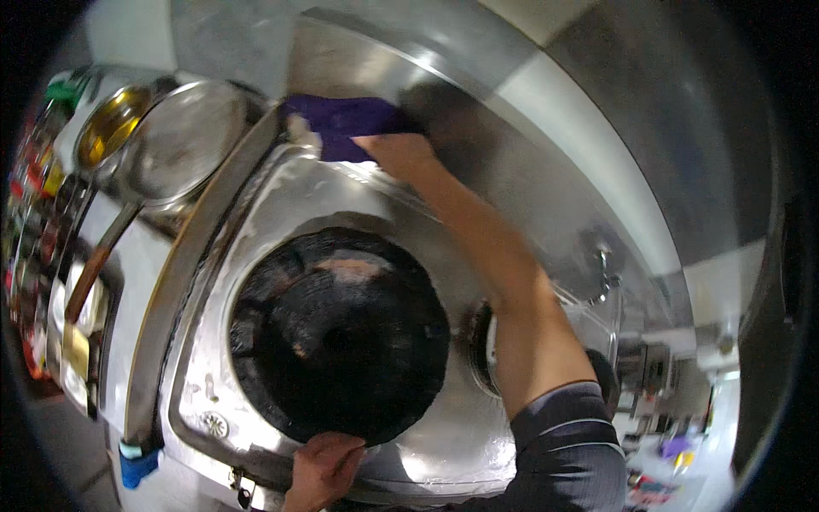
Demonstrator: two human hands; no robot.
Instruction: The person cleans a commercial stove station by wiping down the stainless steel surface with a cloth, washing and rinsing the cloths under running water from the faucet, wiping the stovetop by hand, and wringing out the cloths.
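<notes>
My right hand [397,153] reaches far across the steel wok range and presses on a purple cloth [352,121]. The cloth lies against the steel backsplash [486,147] near the range's far left corner. My left hand [326,470] rests at the near rim of a large black wok [339,339], thumb and fingers close together at the edge; whether they grip the rim cannot be told. The wok sits over the burner opening in the stainless steel range top [275,211], which looks wet and shiny.
Left of the range stand a bowl of yellow oil [112,128], a round metal pan or strainer [192,141] and a wooden-handled utensil [96,269]. A drain [214,424] lies near the front left corner. A faucet [603,275] and a second round opening [483,349] are at the right.
</notes>
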